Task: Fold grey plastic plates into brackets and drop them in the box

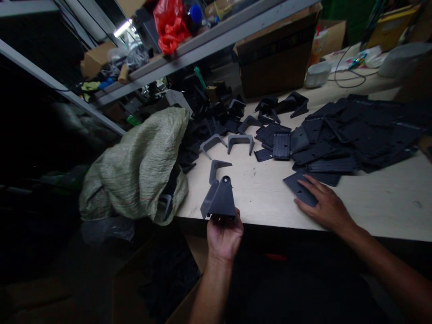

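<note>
My left hand (pixel 224 234) is closed around the lower end of a dark grey plastic bracket (pixel 222 200), holding it up at the table's front edge. A round hole shows near the bracket's narrow top. My right hand (pixel 326 202) grips a flat dark plastic plate (pixel 302 189) by its right side, fingers over the top and thumb at the lower edge. Whether the plate is lifted off the table, I cannot tell. Between and beyond my hands lie several loose U-shaped brackets (pixel 240 140) on the pale table (pixel 259 193).
A large heap of dark plates (pixel 364 130) covers the table's right side. On the left a woven sack (pixel 135 166) hangs over the edge. Behind stand a cardboard box (pixel 276 54) and a cluttered shelf (pixel 209 38). Below left is an open carton (pixel 130 288) with dark parts.
</note>
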A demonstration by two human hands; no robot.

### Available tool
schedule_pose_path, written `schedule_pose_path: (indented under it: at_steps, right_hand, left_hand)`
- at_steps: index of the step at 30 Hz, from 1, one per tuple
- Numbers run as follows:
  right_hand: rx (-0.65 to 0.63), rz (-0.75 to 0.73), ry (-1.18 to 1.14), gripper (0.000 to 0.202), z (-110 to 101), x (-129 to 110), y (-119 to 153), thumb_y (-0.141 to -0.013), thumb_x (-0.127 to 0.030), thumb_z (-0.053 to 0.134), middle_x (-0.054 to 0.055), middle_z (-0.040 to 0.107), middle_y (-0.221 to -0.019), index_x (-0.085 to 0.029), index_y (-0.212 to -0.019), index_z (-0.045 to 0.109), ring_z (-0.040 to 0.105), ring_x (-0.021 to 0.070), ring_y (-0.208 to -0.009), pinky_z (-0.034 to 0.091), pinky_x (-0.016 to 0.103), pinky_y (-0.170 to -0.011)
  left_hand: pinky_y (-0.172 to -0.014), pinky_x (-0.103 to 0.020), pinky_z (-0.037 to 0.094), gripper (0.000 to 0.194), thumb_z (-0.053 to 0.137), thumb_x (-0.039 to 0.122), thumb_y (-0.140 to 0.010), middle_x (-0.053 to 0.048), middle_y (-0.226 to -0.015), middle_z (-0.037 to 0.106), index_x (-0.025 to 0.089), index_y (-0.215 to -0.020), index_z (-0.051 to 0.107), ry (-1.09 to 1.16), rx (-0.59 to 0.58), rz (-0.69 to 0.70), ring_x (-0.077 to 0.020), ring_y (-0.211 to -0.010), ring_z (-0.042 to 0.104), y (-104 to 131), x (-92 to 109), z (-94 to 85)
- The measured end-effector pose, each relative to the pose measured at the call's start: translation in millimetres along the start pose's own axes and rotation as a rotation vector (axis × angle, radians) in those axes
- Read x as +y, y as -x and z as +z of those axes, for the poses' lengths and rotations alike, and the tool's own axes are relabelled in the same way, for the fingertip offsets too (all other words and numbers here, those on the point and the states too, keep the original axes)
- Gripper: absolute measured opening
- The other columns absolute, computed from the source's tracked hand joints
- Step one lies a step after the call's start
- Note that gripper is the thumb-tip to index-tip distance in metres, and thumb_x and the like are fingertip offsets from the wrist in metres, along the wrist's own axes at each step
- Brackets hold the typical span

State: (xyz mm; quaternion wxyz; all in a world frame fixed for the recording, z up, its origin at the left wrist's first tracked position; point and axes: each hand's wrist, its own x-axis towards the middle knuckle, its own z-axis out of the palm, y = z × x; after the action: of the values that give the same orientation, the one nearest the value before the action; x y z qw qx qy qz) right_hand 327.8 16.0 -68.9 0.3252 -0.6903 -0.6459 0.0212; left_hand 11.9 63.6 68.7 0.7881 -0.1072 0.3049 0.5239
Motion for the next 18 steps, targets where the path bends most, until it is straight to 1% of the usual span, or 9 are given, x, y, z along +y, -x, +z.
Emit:
schedule_pose_path:
  at_steps: [4,7,9,11,12,14,16,18]
  right_hand:
    - [0.004,0.001,-0.001,0.059,1.1,0.6,0.8,-0.094,-0.05,0.063,0.015,0.053,-0.157,-0.019,-0.143,0.062,0.062,0.0371,-0.132,0.052,0.055,-0.112]
    - [0.011,0.005,-0.005,0.058,0.9,0.4,1.0,-0.093,-0.048,0.064,0.015,0.054,-0.157,-0.02,-0.144,0.062,0.063,0.0373,-0.132,0.052,0.055,-0.112]
    - [0.011,0.002,-0.011,0.058,-0.1,-0.3,0.9,-0.092,-0.047,0.065,0.014,0.054,-0.157,-0.022,-0.145,0.061,0.063,0.037,-0.132,0.052,0.055,-0.112]
    - [0.01,-0.011,-0.018,0.058,-1.3,-1.3,0.8,-0.092,-0.045,0.066,0.013,0.054,-0.157,-0.023,-0.145,0.06,0.062,0.0366,-0.133,0.052,0.055,-0.112]
    - [0.009,-0.016,-0.021,0.058,-1.7,-1.6,0.8,-0.092,-0.045,0.066,0.013,0.053,-0.157,-0.024,-0.145,0.06,0.062,0.0366,-0.133,0.052,0.055,-0.112]
    - [0.007,-0.017,-0.022,0.058,-2.1,-1.8,1.0,-0.092,-0.045,0.066,0.013,0.054,-0.157,-0.024,-0.146,0.06,0.062,0.0371,-0.133,0.052,0.056,-0.111]
    - [0.006,-0.016,-0.021,0.058,-1.5,-1.2,1.4,-0.092,-0.046,0.065,0.012,0.054,-0.157,-0.025,-0.146,0.06,0.062,0.0375,-0.133,0.052,0.057,-0.112]
    - [0.009,-0.017,-0.02,0.058,-0.3,-0.1,1.9,-0.092,-0.047,0.064,0.012,0.053,-0.158,-0.024,-0.146,0.06,0.062,0.0373,-0.133,0.052,0.056,-0.112]
  left_hand:
    - [-0.076,-0.023,0.064,0.036,0.043,0.01,-0.099,-0.004,-0.08,0.078,0.016,-0.083,0.075,-0.038,-0.055,0.001,-0.0135,-0.078,0.075,0.3,-0.1,-3.8]
    - [-0.078,-0.029,0.064,0.028,0.049,0.014,-0.096,-0.006,-0.086,0.079,0.017,-0.088,0.075,-0.154,-0.096,0.052,-0.0179,-0.083,0.076,1.8,-1.5,-7.8]
    - [-0.081,-0.032,0.064,0.017,0.057,0.015,-0.091,-0.006,-0.081,0.075,0.017,-0.084,0.072,-0.232,-0.174,0.103,-0.0193,-0.081,0.075,4.1,-1.9,-10.5]
    - [-0.079,-0.029,0.062,0.007,0.064,0.014,-0.084,-0.002,-0.073,0.068,0.018,-0.08,0.067,-0.249,-0.26,0.131,-0.0168,-0.074,0.072,6.9,-0.9,-12.8]
    - [-0.078,-0.027,0.062,0.006,0.065,0.013,-0.083,-0.001,-0.071,0.066,0.018,-0.079,0.066,-0.242,-0.287,0.129,-0.0154,-0.071,0.07,8.0,0.2,-13.9]
    - [-0.077,-0.026,0.062,0.009,0.064,0.013,-0.085,-0.001,-0.072,0.069,0.019,-0.079,0.067,-0.215,-0.277,0.099,-0.015,-0.072,0.072,9.1,3.6,-16.2]
    - [-0.08,-0.029,0.063,0.016,0.06,0.013,-0.09,-0.003,-0.079,0.077,0.019,-0.082,0.072,-0.207,-0.206,0.059,-0.0174,-0.079,0.076,8.4,7.5,-19.6]
    - [-0.083,-0.031,0.064,0.023,0.057,0.014,-0.094,-0.005,-0.089,0.082,0.02,-0.087,0.078,-0.21,-0.141,0.03,-0.0193,-0.086,0.078,7.0,10.6,-24.1]
